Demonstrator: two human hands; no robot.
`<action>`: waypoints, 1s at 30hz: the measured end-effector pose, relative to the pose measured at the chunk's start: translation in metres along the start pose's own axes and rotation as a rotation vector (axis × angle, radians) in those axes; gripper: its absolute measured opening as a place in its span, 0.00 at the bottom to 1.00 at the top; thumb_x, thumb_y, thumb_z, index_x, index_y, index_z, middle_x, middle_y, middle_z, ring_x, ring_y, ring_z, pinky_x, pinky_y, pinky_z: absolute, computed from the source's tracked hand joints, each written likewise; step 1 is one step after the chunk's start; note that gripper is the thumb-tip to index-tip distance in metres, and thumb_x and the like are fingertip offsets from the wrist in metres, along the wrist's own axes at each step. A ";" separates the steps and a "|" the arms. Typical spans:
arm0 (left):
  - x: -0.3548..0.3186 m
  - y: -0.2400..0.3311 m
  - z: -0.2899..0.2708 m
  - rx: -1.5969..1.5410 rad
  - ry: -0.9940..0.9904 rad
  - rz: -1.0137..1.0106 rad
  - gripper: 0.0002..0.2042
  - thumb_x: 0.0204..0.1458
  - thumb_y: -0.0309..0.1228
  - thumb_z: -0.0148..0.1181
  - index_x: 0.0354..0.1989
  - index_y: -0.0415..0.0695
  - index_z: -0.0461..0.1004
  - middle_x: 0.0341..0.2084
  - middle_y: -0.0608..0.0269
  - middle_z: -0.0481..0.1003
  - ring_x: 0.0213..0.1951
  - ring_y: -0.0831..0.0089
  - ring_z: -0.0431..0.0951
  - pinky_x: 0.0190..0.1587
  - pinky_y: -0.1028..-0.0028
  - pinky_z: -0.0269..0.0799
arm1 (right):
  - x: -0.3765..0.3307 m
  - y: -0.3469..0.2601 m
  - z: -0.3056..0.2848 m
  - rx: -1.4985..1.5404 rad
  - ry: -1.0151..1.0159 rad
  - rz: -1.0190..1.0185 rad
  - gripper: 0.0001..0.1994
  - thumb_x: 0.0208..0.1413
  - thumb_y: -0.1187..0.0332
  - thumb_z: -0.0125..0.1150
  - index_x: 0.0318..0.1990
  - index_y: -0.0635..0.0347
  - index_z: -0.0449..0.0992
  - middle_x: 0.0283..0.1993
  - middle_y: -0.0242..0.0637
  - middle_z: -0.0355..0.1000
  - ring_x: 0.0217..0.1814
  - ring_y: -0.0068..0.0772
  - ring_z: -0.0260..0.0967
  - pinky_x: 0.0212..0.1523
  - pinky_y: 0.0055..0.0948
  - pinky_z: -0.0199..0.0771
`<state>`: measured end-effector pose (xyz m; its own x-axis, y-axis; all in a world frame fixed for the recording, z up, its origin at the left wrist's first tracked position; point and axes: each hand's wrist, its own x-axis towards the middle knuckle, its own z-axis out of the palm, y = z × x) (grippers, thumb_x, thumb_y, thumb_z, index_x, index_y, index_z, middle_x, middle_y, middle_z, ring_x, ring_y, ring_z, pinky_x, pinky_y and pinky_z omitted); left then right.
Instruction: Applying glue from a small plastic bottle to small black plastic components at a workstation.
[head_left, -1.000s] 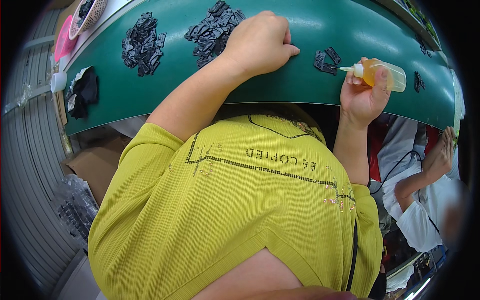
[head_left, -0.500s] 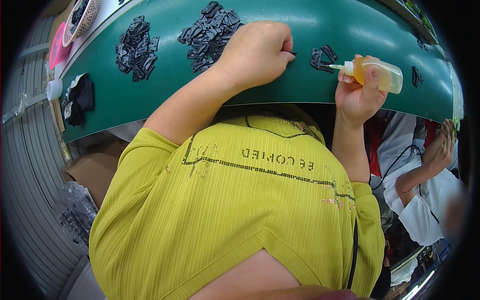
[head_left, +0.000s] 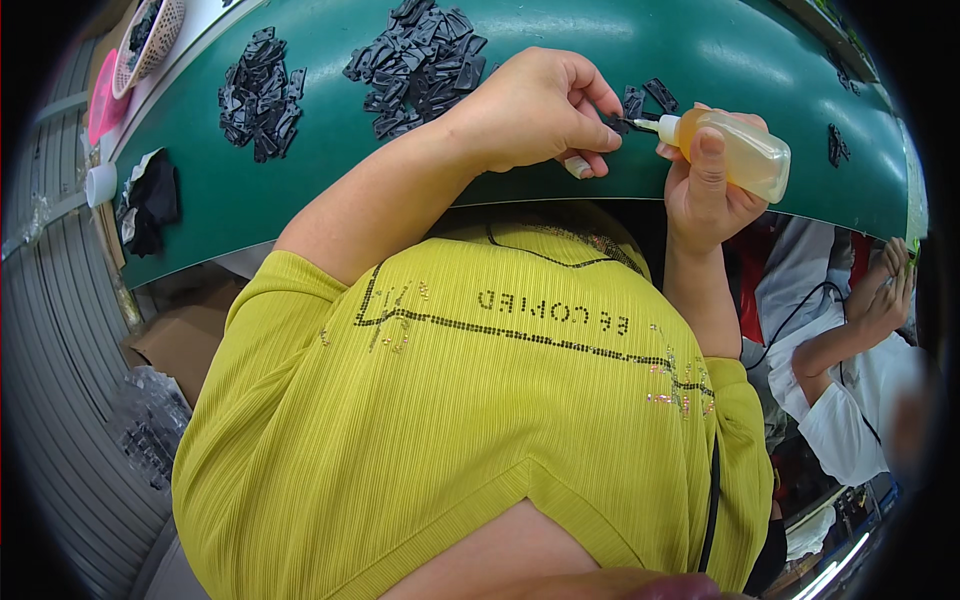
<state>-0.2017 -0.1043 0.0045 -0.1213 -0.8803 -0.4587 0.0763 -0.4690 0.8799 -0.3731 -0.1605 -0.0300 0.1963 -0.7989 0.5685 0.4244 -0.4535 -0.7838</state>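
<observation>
My right hand (head_left: pixel 705 190) is wrapped round a translucent squeeze bottle (head_left: pixel 745 155) of yellowish liquid, tipped on its side with the nozzle toward the left. The thin nozzle tip (head_left: pixel 645 125) meets a small black piece (head_left: pixel 622 124) at the fingertips of my left hand (head_left: pixel 560 115). Thumb and forefinger are pinched on that piece, which is mostly hidden. A light wrap or patch covers one left fingertip. Just beyond the nozzle lie a few flat black plastic pieces (head_left: pixel 660 95) with holes.
A large heap of black plastic pieces (head_left: pixel 425 65) lies beyond my left forearm, and a smaller heap (head_left: pixel 260 95) is farther left on the green table (head_left: pixel 330 190). Black cloth (head_left: pixel 150 205) and a pink basket (head_left: pixel 165 45) are at the left edge. A co-worker's hands (head_left: pixel 885 290) show at right.
My left hand has moved right with the small black piece, and its other fingers have loosened. The bottle has shifted slightly left and down, bringing its nozzle to the piece.
</observation>
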 end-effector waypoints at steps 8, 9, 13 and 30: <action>0.001 -0.001 0.000 -0.006 0.006 -0.001 0.12 0.47 0.21 0.60 0.40 0.31 0.68 0.27 0.57 0.75 0.26 0.73 0.79 0.28 0.80 0.75 | -0.001 -0.001 0.000 0.018 0.016 0.032 0.05 0.52 0.76 0.60 0.34 0.67 0.72 0.32 0.39 0.70 0.24 0.25 0.68 0.22 0.20 0.69; 0.001 -0.001 0.000 -0.006 0.004 -0.001 0.12 0.47 0.21 0.60 0.40 0.31 0.68 0.27 0.57 0.75 0.26 0.73 0.79 0.28 0.80 0.75 | -0.001 -0.002 0.000 0.016 0.017 0.032 0.05 0.52 0.76 0.60 0.34 0.67 0.72 0.32 0.39 0.70 0.24 0.25 0.68 0.22 0.20 0.69; 0.000 -0.001 0.000 0.000 0.001 0.001 0.12 0.47 0.21 0.60 0.40 0.31 0.69 0.27 0.57 0.75 0.26 0.72 0.79 0.28 0.80 0.75 | 0.000 -0.002 -0.001 -0.023 -0.010 0.033 0.04 0.53 0.76 0.60 0.33 0.67 0.73 0.31 0.40 0.70 0.24 0.24 0.68 0.22 0.20 0.69; 0.001 0.001 0.000 -0.066 0.059 0.014 0.12 0.49 0.23 0.58 0.42 0.31 0.69 0.31 0.54 0.75 0.28 0.70 0.80 0.30 0.79 0.76 | -0.002 -0.007 -0.003 0.144 -0.055 0.134 0.04 0.53 0.77 0.58 0.35 0.66 0.71 0.34 0.39 0.67 0.25 0.26 0.67 0.21 0.20 0.68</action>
<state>-0.2016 -0.1054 0.0051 -0.0613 -0.8886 -0.4545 0.1427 -0.4585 0.8771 -0.3793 -0.1568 -0.0263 0.3056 -0.8238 0.4774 0.5123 -0.2803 -0.8117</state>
